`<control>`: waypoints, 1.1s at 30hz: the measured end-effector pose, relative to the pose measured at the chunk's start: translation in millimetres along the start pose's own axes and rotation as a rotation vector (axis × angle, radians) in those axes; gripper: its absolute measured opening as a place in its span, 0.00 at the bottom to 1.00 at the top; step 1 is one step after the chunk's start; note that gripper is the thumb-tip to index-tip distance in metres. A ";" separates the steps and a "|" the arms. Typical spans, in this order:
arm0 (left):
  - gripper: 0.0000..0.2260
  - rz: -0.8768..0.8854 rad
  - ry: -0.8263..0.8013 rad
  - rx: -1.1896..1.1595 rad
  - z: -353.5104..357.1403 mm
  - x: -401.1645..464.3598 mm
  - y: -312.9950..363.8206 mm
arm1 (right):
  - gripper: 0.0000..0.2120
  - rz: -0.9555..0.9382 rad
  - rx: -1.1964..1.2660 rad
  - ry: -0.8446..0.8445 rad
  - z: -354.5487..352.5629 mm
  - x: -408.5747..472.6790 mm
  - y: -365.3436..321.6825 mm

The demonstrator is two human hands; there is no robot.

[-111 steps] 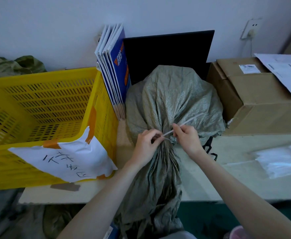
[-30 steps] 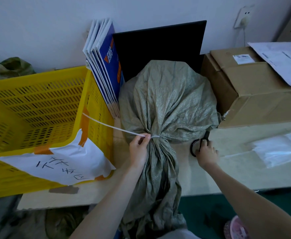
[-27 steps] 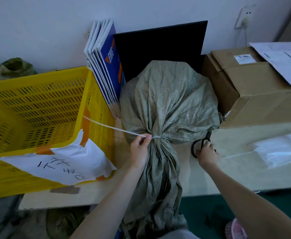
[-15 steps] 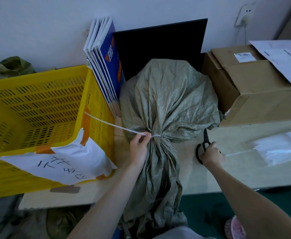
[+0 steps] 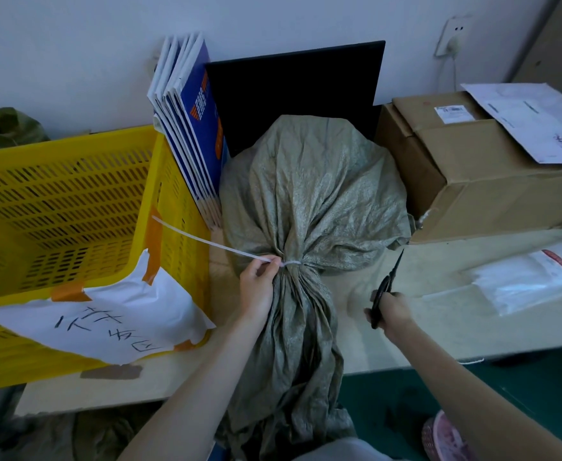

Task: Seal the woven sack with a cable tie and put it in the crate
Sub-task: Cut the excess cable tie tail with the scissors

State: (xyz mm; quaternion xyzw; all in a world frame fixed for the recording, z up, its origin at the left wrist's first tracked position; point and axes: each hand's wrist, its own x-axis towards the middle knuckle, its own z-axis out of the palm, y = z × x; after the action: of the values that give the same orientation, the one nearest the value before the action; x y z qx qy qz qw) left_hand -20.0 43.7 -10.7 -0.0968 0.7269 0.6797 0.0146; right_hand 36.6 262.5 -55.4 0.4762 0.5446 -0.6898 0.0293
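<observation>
Both hands are closed: your left hand (image 5: 256, 287) pinches the cable tie (image 5: 206, 242) tail, your right hand (image 5: 393, 312) grips the scissors (image 5: 386, 287). Keep the tail tight and cut close to the woven sack (image 5: 309, 201) neck.

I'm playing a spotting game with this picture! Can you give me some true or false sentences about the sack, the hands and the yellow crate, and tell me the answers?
1. The cable tie is cinched around the neck of the woven sack. True.
2. The sack is already inside the yellow crate. False: it lies on the table, to the right of the crate.
3. The right hand holds black scissors. True.
4. The left hand is empty. False: it pinches the tie's long white tail by the sack's neck.
5. The cardboard box sits left of the crate. False: it is right of the sack.
</observation>
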 end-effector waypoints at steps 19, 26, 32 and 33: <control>0.05 -0.027 -0.007 -0.092 -16.6 -5.5 18.2 | 0.14 -0.737 -0.109 -0.349 42.6 -92.5 -28.3; 0.07 0.043 0.100 0.004 -39.6 -2.5 27.6 | 0.21 -0.545 -0.198 -0.650 45.6 -93.7 -15.4; 0.06 0.086 0.128 0.159 -53.3 -6.1 33.9 | 0.24 -0.088 -0.186 -0.940 39.0 -86.9 -4.5; 0.06 0.100 0.127 0.191 -54.3 -7.3 35.6 | 0.26 -0.025 -0.208 -0.977 37.0 -85.2 -3.1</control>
State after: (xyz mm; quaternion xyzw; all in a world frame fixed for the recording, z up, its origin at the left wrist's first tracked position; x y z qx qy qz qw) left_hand -12.5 -7.2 29.6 -0.1015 0.7916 0.5999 -0.0563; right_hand 58.1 194.2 3.8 0.0851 0.5387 -0.7747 0.3199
